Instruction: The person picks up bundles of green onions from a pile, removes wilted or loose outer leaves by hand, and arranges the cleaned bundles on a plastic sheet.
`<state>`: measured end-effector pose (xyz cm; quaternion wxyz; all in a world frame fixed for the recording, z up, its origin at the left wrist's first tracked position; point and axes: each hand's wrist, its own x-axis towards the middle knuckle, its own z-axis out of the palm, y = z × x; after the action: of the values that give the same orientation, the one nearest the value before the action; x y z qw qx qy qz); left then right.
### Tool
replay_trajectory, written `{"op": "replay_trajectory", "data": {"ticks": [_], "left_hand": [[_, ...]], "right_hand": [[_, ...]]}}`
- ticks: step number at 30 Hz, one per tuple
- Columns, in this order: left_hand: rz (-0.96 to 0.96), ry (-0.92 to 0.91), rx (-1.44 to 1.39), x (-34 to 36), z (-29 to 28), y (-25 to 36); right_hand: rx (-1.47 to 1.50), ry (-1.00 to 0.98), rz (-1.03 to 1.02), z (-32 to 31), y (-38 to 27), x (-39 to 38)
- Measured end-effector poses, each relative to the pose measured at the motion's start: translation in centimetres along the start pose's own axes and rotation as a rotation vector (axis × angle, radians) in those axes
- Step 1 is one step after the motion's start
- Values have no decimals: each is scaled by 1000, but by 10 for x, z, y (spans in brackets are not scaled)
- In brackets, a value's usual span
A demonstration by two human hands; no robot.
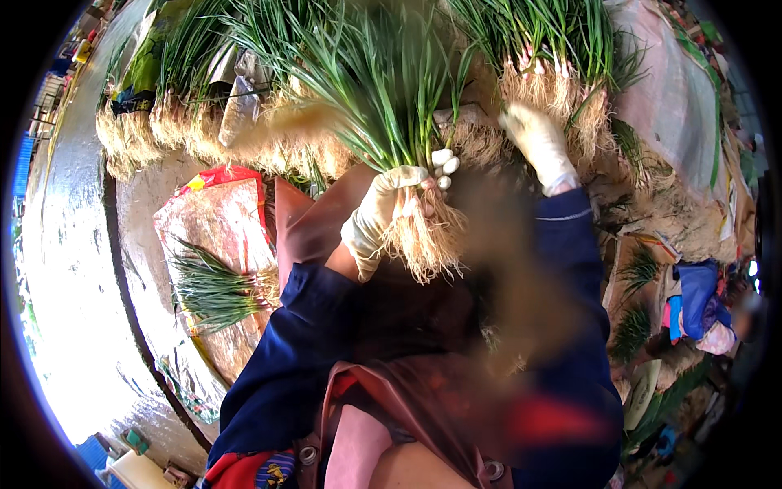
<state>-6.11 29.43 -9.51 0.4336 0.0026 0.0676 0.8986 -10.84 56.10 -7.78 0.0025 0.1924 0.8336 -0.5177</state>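
Observation:
My left hand (376,210), in a pale glove, is closed around a bunch of green onions (407,122) just above their roots. The long green leaves fan upward and away, while a thick tuft of pale roots (425,236) hangs below the fist. Several shiny white rounded pieces (443,165), like small bulbs, show at the right side of the bunch. My right hand (538,145), also gloved, reaches forward beside the rooted green onions (550,85) at the far right. Its fingers are blurred, so their grip is unclear.
More rooted green onions (191,114) stand in a row along the far left. A small bunch (216,285) lies on a red-edged sack (220,204) to my left. Pale sheeting (668,98) covers the far right. A brown apron (407,391) covers my lap. Brown blurs hide part of the view.

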Motion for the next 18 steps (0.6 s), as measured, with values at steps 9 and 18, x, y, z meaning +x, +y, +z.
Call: {"op": "replay_trajectory", "data": {"ticks": [9, 18], "left_hand": [[12, 64, -107, 0, -9, -5], [12, 70, -162, -1, 3, -6]], "right_hand": [[419, -613, -253, 54, -34, -53], [-207, -153, -430, 54, -30, -9]]}}
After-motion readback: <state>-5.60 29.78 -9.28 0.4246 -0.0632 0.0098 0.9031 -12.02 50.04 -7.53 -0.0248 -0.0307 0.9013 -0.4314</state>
